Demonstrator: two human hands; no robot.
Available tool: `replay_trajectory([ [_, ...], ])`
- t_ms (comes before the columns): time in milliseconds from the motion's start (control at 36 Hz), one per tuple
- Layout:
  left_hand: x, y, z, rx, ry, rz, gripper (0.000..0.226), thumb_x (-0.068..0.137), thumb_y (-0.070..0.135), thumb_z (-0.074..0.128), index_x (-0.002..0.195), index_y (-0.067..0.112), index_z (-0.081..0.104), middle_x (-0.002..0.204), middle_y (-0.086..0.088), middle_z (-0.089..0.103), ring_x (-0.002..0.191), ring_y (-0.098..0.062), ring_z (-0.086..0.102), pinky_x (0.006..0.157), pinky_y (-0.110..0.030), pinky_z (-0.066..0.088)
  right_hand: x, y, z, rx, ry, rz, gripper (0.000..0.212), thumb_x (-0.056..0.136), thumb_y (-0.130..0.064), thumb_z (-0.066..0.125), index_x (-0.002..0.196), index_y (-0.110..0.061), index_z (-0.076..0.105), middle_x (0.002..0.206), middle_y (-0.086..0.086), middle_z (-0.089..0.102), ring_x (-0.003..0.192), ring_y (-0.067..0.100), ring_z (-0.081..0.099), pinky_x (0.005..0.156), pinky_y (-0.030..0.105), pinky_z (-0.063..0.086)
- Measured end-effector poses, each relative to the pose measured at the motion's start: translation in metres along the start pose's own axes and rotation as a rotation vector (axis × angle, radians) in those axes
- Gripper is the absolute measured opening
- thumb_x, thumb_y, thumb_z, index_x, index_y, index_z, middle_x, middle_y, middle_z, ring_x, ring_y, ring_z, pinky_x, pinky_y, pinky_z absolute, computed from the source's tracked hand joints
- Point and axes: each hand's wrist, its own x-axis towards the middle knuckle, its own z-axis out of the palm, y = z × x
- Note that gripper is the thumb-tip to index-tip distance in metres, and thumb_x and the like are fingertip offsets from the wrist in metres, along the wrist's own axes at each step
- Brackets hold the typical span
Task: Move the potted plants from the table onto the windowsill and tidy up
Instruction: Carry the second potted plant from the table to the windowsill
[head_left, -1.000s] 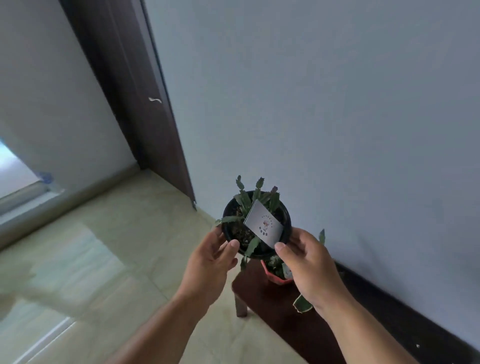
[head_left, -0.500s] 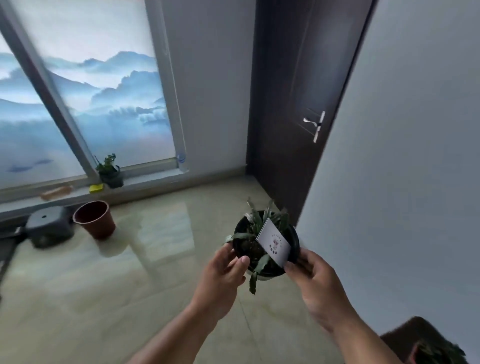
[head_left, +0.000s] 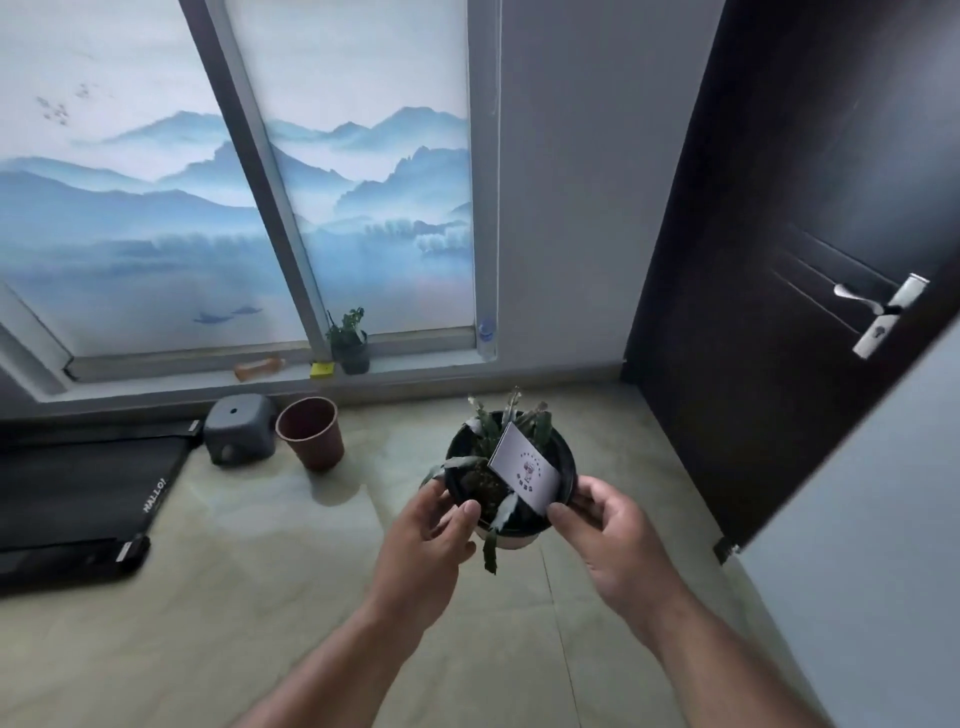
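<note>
window (head_left: 363, 171) (mountain-print blind); dark door (head_left: 779, 260); glossy tile floor (head_left: 208, 597)

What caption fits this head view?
Both hands, left hand and right hand, carry a potted plant toward the windowsill.

At the left edge of the frame, the flat black treadmill-like mat (head_left: 78, 488) on the floor carries white letters I read as "HALLO!". The white rectangular card (head_left: 524, 470) stuck in the black plastic pot I hold shows a small dark emblem, too tiny to read.
</note>
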Motion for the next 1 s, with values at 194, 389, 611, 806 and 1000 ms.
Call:
replay_trajectory([
  [194,0.096,0.032,-0.009,-0.005,0.094,0.017,0.026,0.098,0.009,0.061,0.107,0.033,0.067,0.108,0.008,0.077,0.094,-0.005,0.073,0.092,-0.044,0.056,0.115,-0.021,0.022,0.067,-0.102,0.013,0.019,0.095,-0.002,0.067,0.106,-0.017,0.069,0.101,-0.003,0.080,0.097,0.003,0.074,0.084,0.017,0.056],
  [389,0.183,0.045,-0.039,-0.033,0.150,0.012,0.025,0.098,0.011,0.061,0.105,0.035,0.068,0.104,0.013,0.077,0.097,-0.007,0.073,0.091,-0.042,0.057,0.214,-0.029,0.061,0.050,-0.182,0.029,0.023,0.095,0.000,0.066,0.109,-0.018,0.068,0.102,-0.005,0.079,0.100,0.002,0.073,0.084,0.014,0.055],
  [611,0.308,0.053,-0.094,-0.096,0.162,-0.003,0.022,0.099,0.010,0.060,0.105,0.030,0.066,0.103,0.012,0.075,0.097,-0.008,0.069,0.096,-0.048,0.054,0.338,-0.028,0.128,-0.024,-0.191,0.035,0.020,0.095,-0.006,0.068,0.109,-0.020,0.068,0.107,-0.003,0.079,0.103,0.006,0.073,0.089,0.020,0.054],
  [806,0.412,0.070,-0.146,-0.083,0.147,0.004,0.022,0.099,0.010,0.060,0.106,0.030,0.065,0.091,0.023,0.075,0.091,-0.003,0.068,0.098,-0.051,0.052,0.435,-0.035,0.190,-0.004,-0.190,0.059,0.018,0.097,-0.002,0.064,0.113,-0.010,0.069,0.104,-0.001,0.078,0.093,0.002,0.071,0.081,0.017,0.053],
  [1000,0.503,0.077,-0.173,-0.070,0.165,-0.042,0.026,0.099,0.011,0.060,0.118,0.029,0.063,0.116,0.010,0.073,0.104,-0.010,0.069,0.096,-0.048,0.054,0.522,-0.030,0.223,-0.002,-0.193,0.094,0.021,0.097,-0.004,0.065,0.115,-0.013,0.069,0.108,0.000,0.079,0.099,0.005,0.072,0.084,0.020,0.052],
])
